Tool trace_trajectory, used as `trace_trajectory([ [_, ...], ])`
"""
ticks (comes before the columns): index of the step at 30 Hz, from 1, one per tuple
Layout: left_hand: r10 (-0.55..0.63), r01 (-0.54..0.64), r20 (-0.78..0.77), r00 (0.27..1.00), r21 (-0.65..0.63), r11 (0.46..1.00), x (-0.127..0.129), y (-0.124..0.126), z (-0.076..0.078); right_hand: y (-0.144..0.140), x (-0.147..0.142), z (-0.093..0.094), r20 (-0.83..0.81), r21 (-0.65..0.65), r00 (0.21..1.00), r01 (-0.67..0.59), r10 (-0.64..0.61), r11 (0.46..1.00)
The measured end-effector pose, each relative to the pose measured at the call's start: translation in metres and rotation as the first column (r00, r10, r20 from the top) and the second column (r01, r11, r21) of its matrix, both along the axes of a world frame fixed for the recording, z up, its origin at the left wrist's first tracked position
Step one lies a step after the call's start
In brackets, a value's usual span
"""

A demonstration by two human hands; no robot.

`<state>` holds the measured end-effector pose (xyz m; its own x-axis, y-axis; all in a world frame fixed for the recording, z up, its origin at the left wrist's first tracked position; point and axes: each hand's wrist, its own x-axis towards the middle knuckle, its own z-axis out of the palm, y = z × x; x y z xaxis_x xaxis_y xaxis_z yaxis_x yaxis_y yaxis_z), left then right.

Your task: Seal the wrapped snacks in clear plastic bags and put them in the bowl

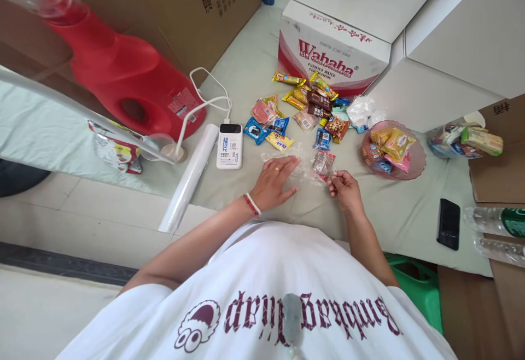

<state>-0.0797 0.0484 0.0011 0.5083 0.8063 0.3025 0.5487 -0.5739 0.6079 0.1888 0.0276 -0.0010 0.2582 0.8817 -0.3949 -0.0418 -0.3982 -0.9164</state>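
Note:
My left hand (274, 183) lies flat with fingers outstretched over a thin clear plastic bag (302, 172) on the cloth. The thumb and fingers of my right hand (345, 189) pinch the bag's right edge, beside a snack packet (324, 164) with red ends. Whether that packet lies inside the bag or on it, I cannot tell. Beyond my hands is a loose pile of wrapped snacks, among them a yellow packet (280, 141), blue packets and brown packets (319, 103). To the right, a pink transparent bowl (417, 157) holds several more wrapped snacks.
On the left are a white power bank (229, 147) with a cable, a roll of clear film (189, 179) and a big red jug (135, 75). A Wahaha carton (334, 48) stands behind the pile. At right lie a black phone (448, 224) and plastic bottles (494, 221).

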Motion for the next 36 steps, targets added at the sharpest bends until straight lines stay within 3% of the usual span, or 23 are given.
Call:
trace_trajectory([
  [5, -0.006, -0.010, -0.091, 0.996, -0.180, 0.984, 0.016, 0.037, -0.004, 0.000, 0.006, -0.001, 0.018, 0.003, 0.999, -0.033, 0.033, 0.999],
  [8, -0.052, 0.030, -0.123, 0.991, -0.171, 0.985, 0.005, 0.040, -0.004, 0.000, 0.016, -0.005, 0.041, 0.007, 0.999, -0.001, 0.001, 1.000],
  [14, -0.305, 0.301, -0.143, 0.942, -0.050, 0.952, -0.056, -0.008, -0.010, 0.004, 0.028, -0.020, 0.122, 0.027, 0.990, 0.068, -0.071, 0.997],
  [17, -0.391, 0.387, -0.094, 0.916, -0.052, 0.920, -0.078, -0.032, -0.015, 0.010, 0.034, -0.017, 0.266, 0.013, 0.963, -0.058, 0.052, 0.998],
  [18, -0.378, 0.374, -0.062, 0.924, -0.067, 0.925, -0.081, -0.037, -0.017, 0.012, 0.037, -0.012, 0.368, -0.003, 0.921, -0.137, 0.128, 0.991],
  [20, -0.259, 0.256, -0.019, 0.966, -0.115, 0.960, -0.080, -0.040, -0.020, 0.016, 0.038, 0.007, 0.634, -0.019, 0.746, -0.249, 0.205, 0.968],
  [22, -0.092, 0.084, -0.045, 0.995, -0.150, 0.985, -0.071, -0.037, -0.023, 0.019, 0.030, 0.031, 0.840, 0.046, 0.531, -0.277, 0.113, 0.960],
  [23, -0.031, 0.019, -0.078, 0.997, -0.153, 0.988, -0.065, -0.034, -0.024, 0.019, 0.023, 0.043, 0.884, 0.096, 0.464, -0.300, 0.057, 0.949],
  [24, 0.002, -0.019, -0.113, 0.994, -0.153, 0.988, -0.058, -0.031, -0.025, 0.017, 0.013, 0.052, 0.898, 0.125, 0.438, -0.355, 0.046, 0.927],
  [26, 0.011, -0.037, -0.175, 0.985, -0.150, 0.988, -0.045, -0.027, -0.025, 0.011, -0.010, 0.061, 0.881, 0.075, 0.427, -0.549, 0.203, 0.833],
  [28, 0.003, -0.040, -0.240, 0.971, -0.150, 0.988, -0.039, -0.027, -0.024, -0.002, -0.027, 0.055, 0.824, -0.069, 0.346, -0.724, 0.448, 0.687],
  [30, 0.013, -0.061, -0.317, 0.948, -0.143, 0.988, -0.041, -0.031, -0.023, -0.022, -0.029, 0.039, 0.756, -0.203, 0.261, -0.778, 0.600, 0.595],
  [31, 0.024, -0.076, -0.352, 0.936, -0.136, 0.988, -0.045, -0.034, -0.023, -0.033, -0.024, 0.030, 0.731, -0.236, 0.256, -0.776, 0.633, 0.585],
  [33, 0.045, -0.101, -0.395, 0.917, -0.121, 0.987, -0.056, -0.042, -0.024, -0.056, -0.004, 0.019, 0.683, -0.220, 0.317, -0.770, 0.658, 0.599],
  [36, 0.028, -0.081, -0.388, 0.921, -0.121, 0.989, -0.071, -0.050, -0.025, -0.074, 0.034, 0.021, 0.540, -0.127, 0.444, -0.796, 0.715, 0.591],
])
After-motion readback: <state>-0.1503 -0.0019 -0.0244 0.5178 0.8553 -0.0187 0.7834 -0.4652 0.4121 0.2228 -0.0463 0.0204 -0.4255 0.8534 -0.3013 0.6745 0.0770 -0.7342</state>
